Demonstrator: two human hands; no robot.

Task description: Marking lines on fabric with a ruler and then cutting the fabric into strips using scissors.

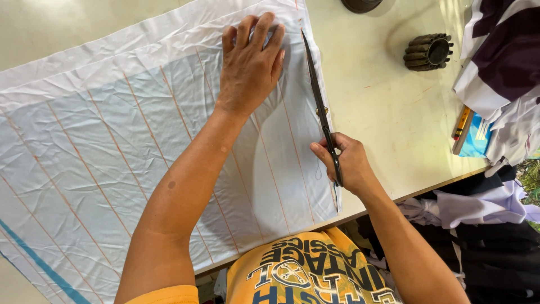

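Note:
A pale blue-white cloth (101, 146) with thin orange lines lies spread over a cream table (388, 118). My left hand (250, 62) presses flat on the cloth near its far right corner, fingers together. My right hand (346, 163) grips the handles of long black scissors (318, 95). Their blades point away from me along the cloth's right edge, just right of my left hand. A narrow strip of cloth lies to the right of the blades.
A dark ribbed round holder (428, 52) stands at the back right. A pile of white and dark purple fabric (500, 73) covers the right table edge, with a blue packet (477, 138) and a yellow-red stick (462, 124) beside it. More dark clothes (495, 242) lie below.

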